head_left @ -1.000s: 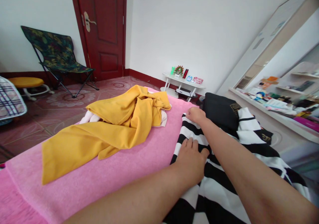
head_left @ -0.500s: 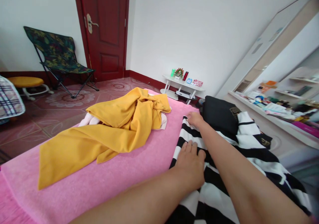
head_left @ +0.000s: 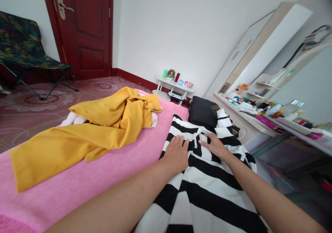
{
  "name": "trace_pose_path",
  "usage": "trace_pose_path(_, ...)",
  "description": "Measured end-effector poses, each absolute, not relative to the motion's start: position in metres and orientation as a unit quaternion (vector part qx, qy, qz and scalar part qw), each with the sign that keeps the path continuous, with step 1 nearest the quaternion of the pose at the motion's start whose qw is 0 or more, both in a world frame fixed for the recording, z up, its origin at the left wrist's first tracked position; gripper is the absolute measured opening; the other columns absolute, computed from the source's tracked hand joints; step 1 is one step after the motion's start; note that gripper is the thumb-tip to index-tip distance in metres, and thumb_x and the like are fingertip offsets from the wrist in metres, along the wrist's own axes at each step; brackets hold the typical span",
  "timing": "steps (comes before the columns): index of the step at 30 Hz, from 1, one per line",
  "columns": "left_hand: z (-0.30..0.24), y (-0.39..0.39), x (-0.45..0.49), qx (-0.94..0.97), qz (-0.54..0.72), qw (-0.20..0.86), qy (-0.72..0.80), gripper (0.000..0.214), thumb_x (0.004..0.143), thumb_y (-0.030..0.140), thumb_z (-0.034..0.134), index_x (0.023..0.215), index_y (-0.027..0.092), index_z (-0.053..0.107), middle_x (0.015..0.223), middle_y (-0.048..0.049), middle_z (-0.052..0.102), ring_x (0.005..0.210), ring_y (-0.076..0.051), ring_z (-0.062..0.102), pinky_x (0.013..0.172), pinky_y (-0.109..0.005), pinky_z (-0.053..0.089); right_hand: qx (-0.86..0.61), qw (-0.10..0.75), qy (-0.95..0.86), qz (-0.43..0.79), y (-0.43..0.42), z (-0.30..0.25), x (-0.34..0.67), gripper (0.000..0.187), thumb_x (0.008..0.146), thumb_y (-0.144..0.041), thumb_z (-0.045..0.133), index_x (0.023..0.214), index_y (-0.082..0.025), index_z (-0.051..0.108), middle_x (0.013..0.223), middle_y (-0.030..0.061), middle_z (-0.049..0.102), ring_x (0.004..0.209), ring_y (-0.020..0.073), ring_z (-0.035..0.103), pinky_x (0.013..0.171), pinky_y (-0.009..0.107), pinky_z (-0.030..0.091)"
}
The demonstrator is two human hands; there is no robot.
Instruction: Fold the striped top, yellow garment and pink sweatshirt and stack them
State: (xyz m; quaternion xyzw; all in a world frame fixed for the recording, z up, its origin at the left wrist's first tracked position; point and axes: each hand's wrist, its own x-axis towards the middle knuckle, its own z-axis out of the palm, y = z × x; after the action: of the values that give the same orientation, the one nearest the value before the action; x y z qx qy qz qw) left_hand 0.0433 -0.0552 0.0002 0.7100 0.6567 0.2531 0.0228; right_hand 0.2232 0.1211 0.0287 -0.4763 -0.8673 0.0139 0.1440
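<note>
Head view: flattened left hand (head_left: 176, 155) touches striped garment (head_left: 207, 184).

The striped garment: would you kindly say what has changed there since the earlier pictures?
The right hand has left the far corner of the striped garment, moving back and rightward to a raised fold. The left hand stays on it; the yellow garment still lies on the pink blanket.

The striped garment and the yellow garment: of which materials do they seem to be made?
Striped garment: probably soft knit, matte; its stripes bend with rounded wrinkles. Yellow garment: matte cloth, perhaps fairly thick, as its folds look broad and smooth. Fibre content cannot be told.
</note>
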Motion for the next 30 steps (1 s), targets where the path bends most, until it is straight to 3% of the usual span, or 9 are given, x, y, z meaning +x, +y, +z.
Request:
trace_pose_path(3, 0.001, -0.055, 0.043, 0.712, 0.248, 0.017, 0.656, 0.058, 0.084, 0.024, 0.041, 0.14, 0.011, 0.035, 0.147, -0.0139, 0.033, 0.136, -0.027, 0.027, 0.113, -0.043, 0.018, -0.493, 0.086, -0.866, -0.019, 0.117, 0.04, 0.23, 0.042, 0.076, -0.051, 0.059, 0.104, -0.019, 0.063, 0.096, 0.0071, 0.068, 0.09, 0.0245, 0.064, 0.075, 0.031, 0.046)
trace_pose_path(6, 0.001, -0.054, 0.042, 0.716, 0.242, 0.013, 0.655, 0.055, 0.086, 0.025, 0.04, 0.14, 0.013, 0.036, 0.147, -0.0126, 0.034, 0.136, -0.026, 0.027, 0.113, -0.042, 0.019, -0.543, 0.124, -0.823, -0.108, 0.112, 0.054, 0.231, 0.036, 0.08, -0.049, 0.056, 0.104, -0.022, 0.062, 0.089, 0.0058, 0.068, 0.086, 0.0256, 0.064, 0.07, 0.031, 0.045)
trace_pose_path(11, 0.003, -0.054, 0.04, 0.72, 0.228, 0.009, 0.655, 0.051, 0.088, 0.025, 0.039, 0.137, 0.014, 0.039, 0.146, -0.0116, 0.035, 0.136, -0.025, 0.028, 0.113, -0.041, 0.018, -0.571, 0.107, -0.802, -0.137, 0.092, 0.032, 0.233, 0.034, 0.086, -0.021, 0.045, 0.118, -0.015, 0.056, 0.114, 0.0146, 0.061, 0.102, 0.0273, 0.058, 0.084, 0.036, 0.044)
trace_pose_path(13, 0.003, -0.054, 0.04, 0.723, 0.222, 0.006, 0.655, 0.05, 0.088, 0.025, 0.039, 0.138, 0.014, 0.038, 0.146, -0.0112, 0.036, 0.135, -0.024, 0.028, 0.113, -0.04, 0.018, -0.563, 0.118, -0.803, -0.158, 0.075, 0.019, 0.231, 0.042, 0.086, -0.012, 0.037, 0.127, -0.01, 0.049, 0.127, 0.0196, 0.051, 0.115, 0.0298, 0.05, 0.094, 0.042, 0.039)
trace_pose_path(16, 0.003, -0.054, 0.039, 0.728, 0.216, -0.002, 0.65, 0.049, 0.089, 0.026, 0.038, 0.137, 0.015, 0.038, 0.146, -0.01, 0.037, 0.135, -0.024, 0.029, 0.112, -0.039, 0.017, -0.493, 0.162, -0.835, -0.184, 0.04, 0.012, 0.229, 0.051, 0.082, -0.004, 0.034, 0.132, -0.011, 0.044, 0.142, 0.0196, 0.035, 0.131, 0.0315, 0.033, 0.104, 0.049, 0.029)
trace_pose_path(20, 0.003, -0.056, 0.038, 0.737, 0.208, -0.002, 0.643, 0.048, 0.091, 0.026, 0.035, 0.138, 0.013, 0.038, 0.146, -0.012, 0.036, 0.135, -0.024, 0.029, 0.112, -0.039, 0.017, -0.336, 0.186, -0.92, -0.081, -0.026, 0.016, 0.227, 0.052, 0.078, -0.002, 0.036, 0.128, -0.015, 0.048, 0.144, 0.0143, 0.033, 0.133, 0.0248, 0.033, 0.109, 0.043, 0.03)
trace_pose_path(25, 0.01, -0.067, 0.037, 0.756, 0.172, 0.022, 0.631, 0.05, 0.093, 0.028, 0.031, 0.141, 0.011, 0.032, 0.15, -0.0126, 0.028, 0.138, -0.026, 0.021, 0.112, -0.042, 0.015, -0.219, 0.204, -0.953, 0.05, -0.105, 0.023, 0.232, 0.044, 0.087, -0.009, 0.034, 0.125, -0.026, 0.049, 0.139, 0.008, 0.041, 0.129, 0.0194, 0.039, 0.106, 0.04, 0.038)
trace_pose_path(30, 0.019, -0.101, 0.035, 0.792, 0.109, 0.08, 0.595, 0.057, 0.096, 0.039, 0.028, 0.143, 0.008, 0.028, 0.153, -0.016, 0.015, 0.141, -0.028, 0.011, 0.113, -0.043, 0.013, -0.097, 0.212, -0.97, 0.065, -0.135, 0.03, 0.24, 0.046, 0.085, -0.009, 0.041, 0.127, -0.027, 0.046, 0.129, 0.0081, 0.052, 0.12, 0.0201, 0.048, 0.101, 0.043, 0.042)
